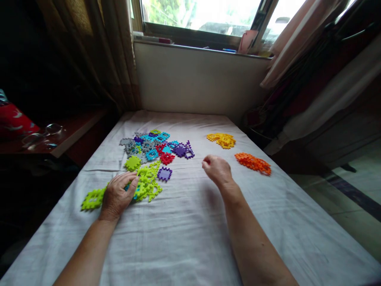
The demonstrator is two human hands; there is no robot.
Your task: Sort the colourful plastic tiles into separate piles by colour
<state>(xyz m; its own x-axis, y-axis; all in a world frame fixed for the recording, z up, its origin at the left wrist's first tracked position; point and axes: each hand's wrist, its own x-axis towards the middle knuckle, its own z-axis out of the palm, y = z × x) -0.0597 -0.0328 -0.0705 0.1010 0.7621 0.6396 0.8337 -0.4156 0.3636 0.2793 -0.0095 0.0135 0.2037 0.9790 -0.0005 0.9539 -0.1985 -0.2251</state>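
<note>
My left hand [119,192] rests over a pile of lime green interlocking plastic pieces [147,183], its thumb apart from its fingers. One lime green square [93,199] lies left of that hand, and bits of blue show within the pile. My right hand [217,169] is held over the sheet with its fingers curled together; whatever they may hold is hidden. Beyond the green pile lies a mixed heap of grey pieces [126,142], blue pieces [152,154], red pieces [167,158] and purple pieces [180,150]. A single purple square [164,174] sits beside the green ones.
Yellow pieces [225,140] form a pile at the back right, with orange pieces [253,163] nearer. A pale sheet [166,238] covers the table. At left, eyeglasses [53,129] and a red item [14,121] are on a wooden surface. A window and curtains stand behind.
</note>
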